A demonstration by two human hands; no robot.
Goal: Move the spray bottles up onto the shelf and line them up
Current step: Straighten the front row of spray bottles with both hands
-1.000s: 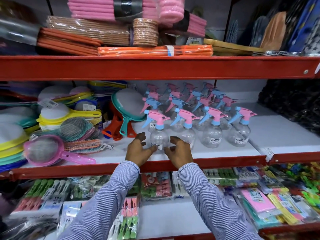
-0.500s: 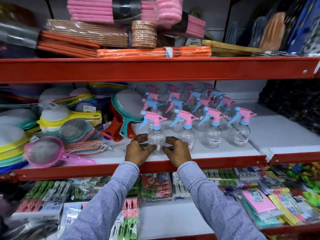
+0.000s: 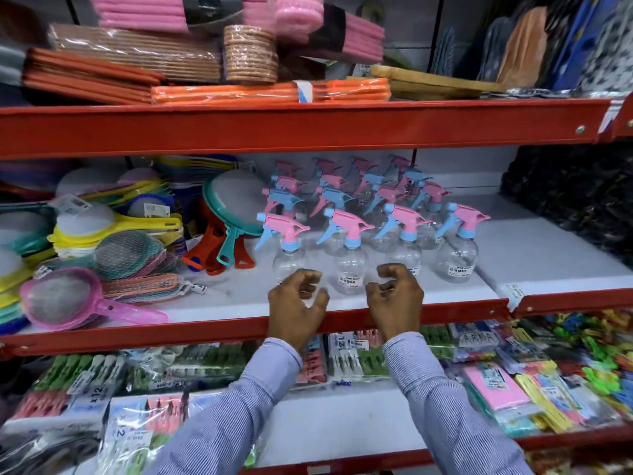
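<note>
Several clear spray bottles with pink and blue trigger heads stand in rows on the middle shelf (image 3: 394,299). The front row runs from the leftmost bottle (image 3: 289,255) past a second bottle (image 3: 349,265) and a third (image 3: 404,248) to the rightmost bottle (image 3: 457,255). My left hand (image 3: 296,308) hovers at the shelf's front edge, just before the leftmost bottle, fingers curled and holding nothing. My right hand (image 3: 395,298) hangs in front of the third bottle, fingers curled too and empty. More bottles stand behind, partly hidden.
Plastic strainers (image 3: 82,296) and round sieves (image 3: 236,207) crowd the shelf's left side. The red top shelf beam (image 3: 308,126) hangs above, stacked with mats. Packs of clothes pegs (image 3: 205,365) fill the lower shelf. White shelf surface (image 3: 548,255) lies right of the bottles.
Both hands have let go of the leftmost front bottle, pulled back toward the shelf edge and moved apart, the right hand shifting rightward.
</note>
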